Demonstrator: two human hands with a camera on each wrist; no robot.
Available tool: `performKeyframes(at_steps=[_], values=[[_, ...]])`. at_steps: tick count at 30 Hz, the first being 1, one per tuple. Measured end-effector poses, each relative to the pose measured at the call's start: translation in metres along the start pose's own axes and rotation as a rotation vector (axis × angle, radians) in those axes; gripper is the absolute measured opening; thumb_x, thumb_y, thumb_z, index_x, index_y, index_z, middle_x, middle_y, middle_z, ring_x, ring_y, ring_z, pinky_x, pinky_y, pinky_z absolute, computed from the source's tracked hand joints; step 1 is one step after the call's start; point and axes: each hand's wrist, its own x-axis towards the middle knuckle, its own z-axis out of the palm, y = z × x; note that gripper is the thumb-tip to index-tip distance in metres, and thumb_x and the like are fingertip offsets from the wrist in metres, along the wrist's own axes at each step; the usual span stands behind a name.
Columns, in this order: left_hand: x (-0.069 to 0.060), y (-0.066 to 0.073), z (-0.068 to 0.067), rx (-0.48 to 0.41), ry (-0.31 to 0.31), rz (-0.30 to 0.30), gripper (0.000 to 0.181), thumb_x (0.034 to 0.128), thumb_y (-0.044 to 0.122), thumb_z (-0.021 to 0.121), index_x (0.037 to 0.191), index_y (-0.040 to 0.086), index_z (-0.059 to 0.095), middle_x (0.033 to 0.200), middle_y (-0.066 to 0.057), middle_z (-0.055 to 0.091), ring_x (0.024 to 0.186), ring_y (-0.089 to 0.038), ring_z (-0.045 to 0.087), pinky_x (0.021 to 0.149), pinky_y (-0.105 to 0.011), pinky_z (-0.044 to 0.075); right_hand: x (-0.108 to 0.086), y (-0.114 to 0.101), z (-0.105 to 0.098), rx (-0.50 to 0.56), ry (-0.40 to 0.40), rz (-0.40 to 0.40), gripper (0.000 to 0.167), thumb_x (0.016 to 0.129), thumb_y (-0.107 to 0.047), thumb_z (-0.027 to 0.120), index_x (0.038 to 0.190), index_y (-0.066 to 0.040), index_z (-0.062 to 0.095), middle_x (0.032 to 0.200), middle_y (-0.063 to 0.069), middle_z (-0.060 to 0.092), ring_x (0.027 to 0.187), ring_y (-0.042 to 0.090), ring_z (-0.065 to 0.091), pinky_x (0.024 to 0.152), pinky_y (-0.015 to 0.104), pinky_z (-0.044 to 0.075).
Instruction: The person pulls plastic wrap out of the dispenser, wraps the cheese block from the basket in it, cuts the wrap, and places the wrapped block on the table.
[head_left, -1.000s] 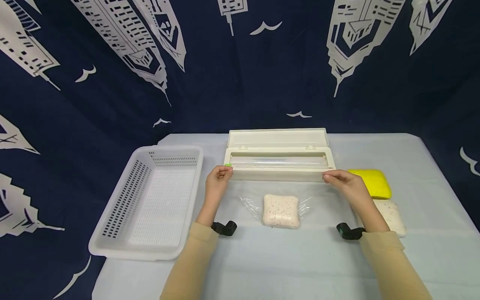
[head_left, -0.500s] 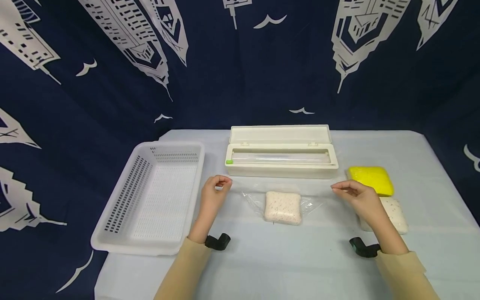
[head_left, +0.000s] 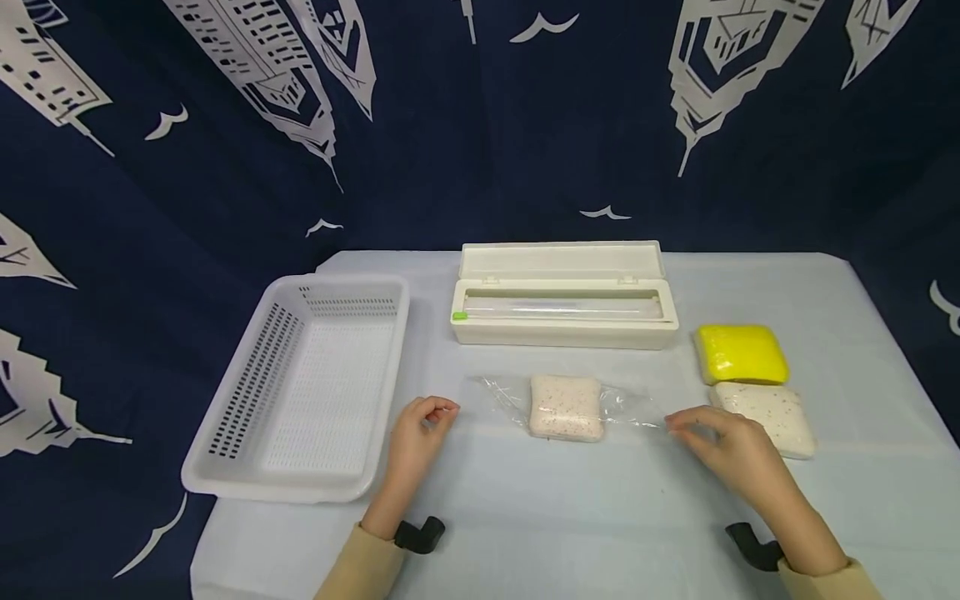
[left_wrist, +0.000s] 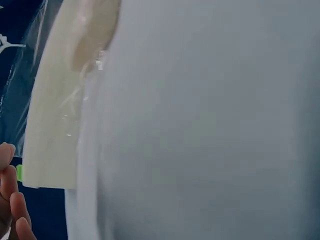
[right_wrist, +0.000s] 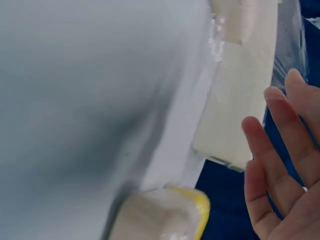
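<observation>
A cream, speckled, rounded block (head_left: 566, 408) lies mid-table, with clear plastic wrap (head_left: 626, 407) spreading out past both its sides. My left hand (head_left: 420, 429) is left of the block and pinches an edge of the wrap between thumb and forefinger; in the left wrist view its fingertips (left_wrist: 7, 152) meet the film. On the other side my right hand (head_left: 731, 442) pinches the wrap likewise, its other fingers (right_wrist: 257, 132) loosely bent in the right wrist view. The film between the hands is barely visible from the head.
Behind the block stands an open cream wrap dispenser (head_left: 566, 335) with a green slider (head_left: 460, 316) and a clear roll inside. A white perforated basket (head_left: 390, 383) stands at left. At right lie a yellow block (head_left: 742, 354) and another speckled block (head_left: 768, 412), beside my right hand.
Both hands have drawn back from the dispenser's front edge toward me, bringing the wrap's edge over the block, and have spread slightly apart. The green slider stays at the dispenser's left end.
</observation>
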Motion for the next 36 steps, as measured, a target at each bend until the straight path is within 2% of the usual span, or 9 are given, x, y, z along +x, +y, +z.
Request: performKeyframes(at_steps=[3,10,14,18,26,28,31,34,36], values=[[-0.006,-0.008,0.003,0.029,0.013,0.023,0.002,0.0833,0.013,0.078,0.084,0.012,0.076,0.074,0.003,0.064,0.073,-0.012,0.056,0.065,-0.022,0.042,-0.005,0.004,0.004,-0.023,0.016,-0.055,0.025,0.068,-0.005,0.086,0.083,-0.023,0.077,0.093,-0.004,0.076,0.089,-0.002,0.064,0.078,-0.001,0.039],[-0.013,-0.016,0.009,0.067,0.041,0.05,0.006,0.0785,0.013,0.082,0.082,0.016,0.079,0.074,0.004,0.067,0.071,-0.012,0.058,0.066,-0.023,0.044,-0.013,0.013,0.013,-0.041,0.029,-0.128,0.029,0.061,-0.002,0.088,0.076,-0.024,0.077,0.097,-0.005,0.073,0.095,-0.005,0.055,0.083,-0.002,0.035],[-0.014,-0.015,0.011,0.086,0.047,0.052,0.004,0.0797,0.013,0.081,0.083,0.015,0.078,0.073,0.003,0.068,0.07,-0.012,0.058,0.064,-0.023,0.044,-0.014,0.015,0.017,-0.08,0.031,-0.156,0.03,0.057,-0.002,0.09,0.074,-0.024,0.078,0.095,-0.006,0.07,0.093,0.008,0.055,0.083,0.003,0.037],[-0.014,-0.014,0.012,0.09,0.045,0.019,0.004,0.0801,0.012,0.08,0.082,0.014,0.078,0.072,0.002,0.068,0.069,-0.011,0.058,0.063,-0.022,0.044,-0.013,0.017,0.02,-0.109,0.023,-0.159,0.029,0.056,-0.005,0.09,0.074,-0.025,0.078,0.092,-0.007,0.068,0.09,0.015,0.056,0.08,0.007,0.039],[-0.012,-0.018,0.017,0.165,-0.037,-0.053,0.004,0.0816,0.016,0.08,0.083,0.012,0.078,0.073,0.003,0.067,0.067,-0.009,0.058,0.062,-0.021,0.044,-0.008,0.019,0.026,-0.149,-0.013,-0.205,0.025,0.057,-0.005,0.09,0.073,-0.02,0.079,0.081,-0.011,0.061,0.079,0.01,0.052,0.07,0.017,0.044],[-0.011,-0.017,0.018,0.177,-0.052,-0.066,0.005,0.0825,0.017,0.079,0.082,0.012,0.078,0.072,0.004,0.067,0.067,-0.008,0.056,0.061,-0.021,0.043,-0.006,0.017,0.026,-0.149,-0.072,-0.172,0.021,0.061,-0.006,0.089,0.075,-0.019,0.079,0.08,-0.012,0.061,0.078,0.01,0.053,0.068,0.023,0.047],[-0.011,-0.015,0.018,0.188,-0.074,-0.089,0.007,0.0838,0.018,0.078,0.081,0.012,0.077,0.072,0.005,0.066,0.066,-0.006,0.055,0.06,-0.021,0.043,-0.004,0.013,0.026,-0.114,-0.194,-0.064,0.014,0.07,-0.01,0.086,0.081,-0.017,0.08,0.083,-0.009,0.065,0.083,0.016,0.06,0.073,0.034,0.053],[-0.011,-0.013,0.018,0.196,-0.09,-0.111,0.006,0.0836,0.018,0.077,0.082,0.012,0.077,0.073,0.005,0.067,0.067,-0.007,0.056,0.06,-0.022,0.044,-0.004,0.01,0.023,-0.016,-0.291,0.071,0.012,0.078,-0.013,0.081,0.09,-0.014,0.079,0.086,-0.004,0.07,0.081,0.016,0.063,0.072,0.034,0.054],[-0.011,-0.013,0.016,0.205,-0.101,-0.134,0.005,0.0838,0.017,0.077,0.083,0.012,0.077,0.074,0.004,0.069,0.068,-0.009,0.059,0.06,-0.023,0.046,-0.004,0.009,0.021,0.051,-0.329,0.152,0.014,0.082,-0.017,0.079,0.095,-0.012,0.078,0.09,0.001,0.074,0.079,0.011,0.064,0.07,0.029,0.054]])
